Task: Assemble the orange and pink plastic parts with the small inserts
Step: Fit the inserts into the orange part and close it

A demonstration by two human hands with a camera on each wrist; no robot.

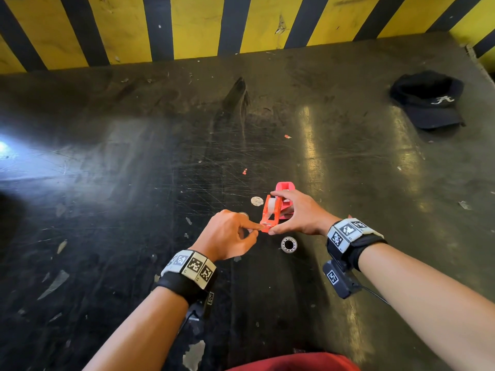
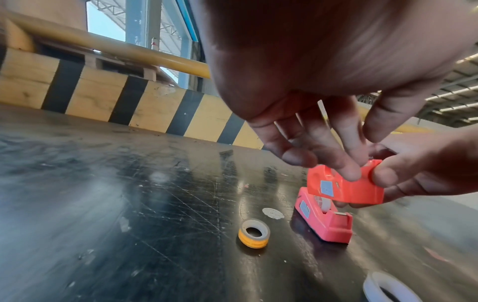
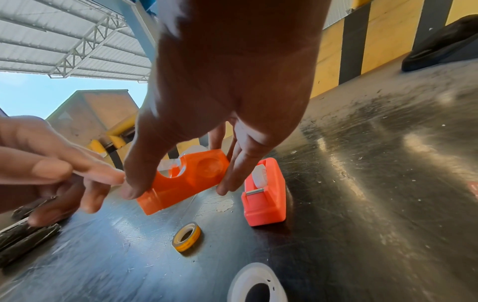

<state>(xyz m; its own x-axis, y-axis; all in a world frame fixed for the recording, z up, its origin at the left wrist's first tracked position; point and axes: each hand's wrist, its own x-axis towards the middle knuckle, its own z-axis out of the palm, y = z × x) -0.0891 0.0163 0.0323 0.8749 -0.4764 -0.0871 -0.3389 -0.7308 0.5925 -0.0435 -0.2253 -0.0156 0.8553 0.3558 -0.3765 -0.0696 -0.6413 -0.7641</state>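
Note:
My right hand (image 1: 277, 213) grips the orange tape dispenser (image 1: 269, 210) by its two ends and holds it tilted just above the table, a clear roll inside it. My left hand (image 1: 257, 229) reaches in from the left, its straight fingers (image 2: 348, 171) touching the dispenser's (image 2: 346, 188) cutter end, thumb apart. The pink dispenser (image 1: 285, 186) stands on the table right behind, with a roll in it (image 3: 265, 196). A small yellow tape roll (image 2: 254, 233) and a white roll (image 1: 289, 244) lie in front.
The worn black table (image 1: 134, 183) ends at a yellow and black striped barrier (image 1: 187, 25). A dark cap (image 1: 428, 101) lies at the far right. A round white sticker (image 1: 257, 201) is stuck to the table left of the dispensers.

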